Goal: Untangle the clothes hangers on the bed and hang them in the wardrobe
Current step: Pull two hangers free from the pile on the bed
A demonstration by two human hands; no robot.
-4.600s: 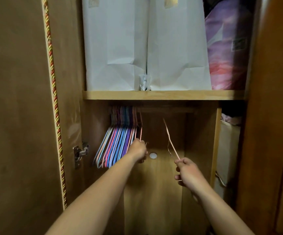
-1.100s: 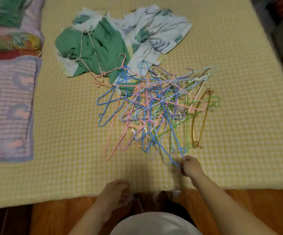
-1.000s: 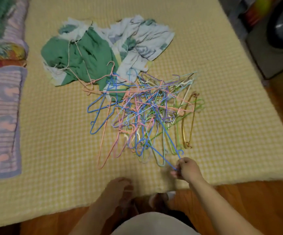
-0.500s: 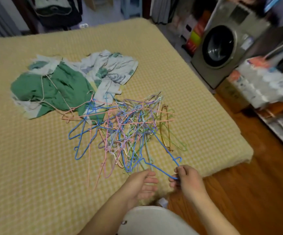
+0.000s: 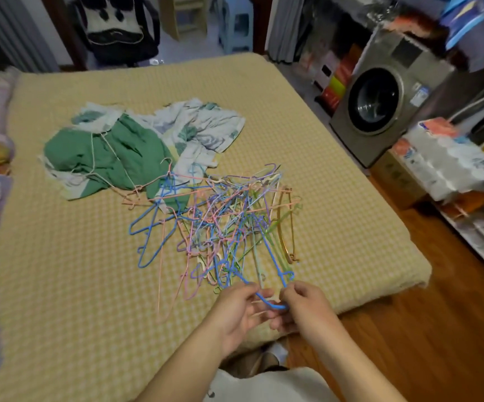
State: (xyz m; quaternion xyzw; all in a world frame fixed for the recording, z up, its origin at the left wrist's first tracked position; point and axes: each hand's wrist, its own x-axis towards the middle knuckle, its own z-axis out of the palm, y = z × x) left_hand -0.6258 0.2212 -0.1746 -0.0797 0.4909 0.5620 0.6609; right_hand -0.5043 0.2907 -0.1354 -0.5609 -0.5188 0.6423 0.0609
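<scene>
Both hands now meet on the blue hanger [image 5: 266,300] at the bed's [image 5: 61,256] near edge — left hand [image 5: 239,307] has joined right hand [image 5: 303,306], each pinching it. Best eased out slowly, its far end being threaded through the tangled hangers [image 5: 220,221]. No legible writing.

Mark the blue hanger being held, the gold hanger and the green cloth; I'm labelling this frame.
blue hanger [image 5: 272,304], head view, bend between the hands.
gold hanger [image 5: 282,244], head view, curved arm at the pile's right edge.
green cloth [image 5: 110,158], head view, middle of the fabric.
</scene>
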